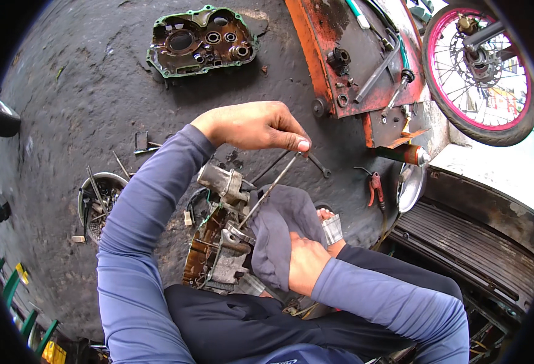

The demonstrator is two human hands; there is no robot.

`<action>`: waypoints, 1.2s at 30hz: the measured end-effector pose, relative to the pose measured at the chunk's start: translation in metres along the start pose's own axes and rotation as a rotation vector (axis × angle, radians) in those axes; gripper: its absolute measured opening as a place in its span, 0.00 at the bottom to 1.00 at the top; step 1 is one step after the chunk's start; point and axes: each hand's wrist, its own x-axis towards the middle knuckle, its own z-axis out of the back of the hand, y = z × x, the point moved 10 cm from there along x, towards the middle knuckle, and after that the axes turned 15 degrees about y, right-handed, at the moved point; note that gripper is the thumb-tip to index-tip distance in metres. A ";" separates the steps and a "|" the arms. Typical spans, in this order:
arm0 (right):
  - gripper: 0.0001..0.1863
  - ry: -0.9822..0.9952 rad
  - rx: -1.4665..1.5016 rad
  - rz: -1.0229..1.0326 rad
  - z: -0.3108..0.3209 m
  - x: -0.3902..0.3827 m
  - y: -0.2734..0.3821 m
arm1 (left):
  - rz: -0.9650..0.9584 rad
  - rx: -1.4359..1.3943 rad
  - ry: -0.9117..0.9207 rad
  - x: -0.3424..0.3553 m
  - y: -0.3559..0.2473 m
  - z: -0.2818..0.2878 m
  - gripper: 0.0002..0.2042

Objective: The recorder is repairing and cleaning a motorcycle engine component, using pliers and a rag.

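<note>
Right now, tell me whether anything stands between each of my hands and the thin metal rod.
Nothing visible separates your left hand from the thin metal rod; its fingertips are at the upper end. The bunched grey cloth stands between your right hand and the rod.

An orange-edged cart (309, 45) stands on dark floor (85, 73).

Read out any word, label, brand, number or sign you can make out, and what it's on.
No text legible enough to quote.
Blue garment, lower edge: white lettering, too small and cut off.
Red marks behind the pink-rimmed wheel: too blurred to read.
Orange-red can: any print too small.
</note>
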 end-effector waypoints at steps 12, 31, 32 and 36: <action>0.32 0.338 -0.310 0.004 0.036 -0.010 0.057 | -0.180 0.283 -0.173 -0.012 -0.027 -0.007 0.17; 0.32 0.033 0.134 0.072 0.002 0.003 -0.020 | -0.093 0.553 -0.304 -0.014 -0.044 -0.010 0.17; 0.32 0.013 0.119 0.116 0.000 0.004 -0.022 | -0.043 0.608 -0.303 -0.015 -0.048 -0.010 0.16; 0.30 -0.057 0.090 0.185 0.004 0.011 -0.021 | 0.059 0.714 -0.290 -0.014 -0.053 -0.011 0.16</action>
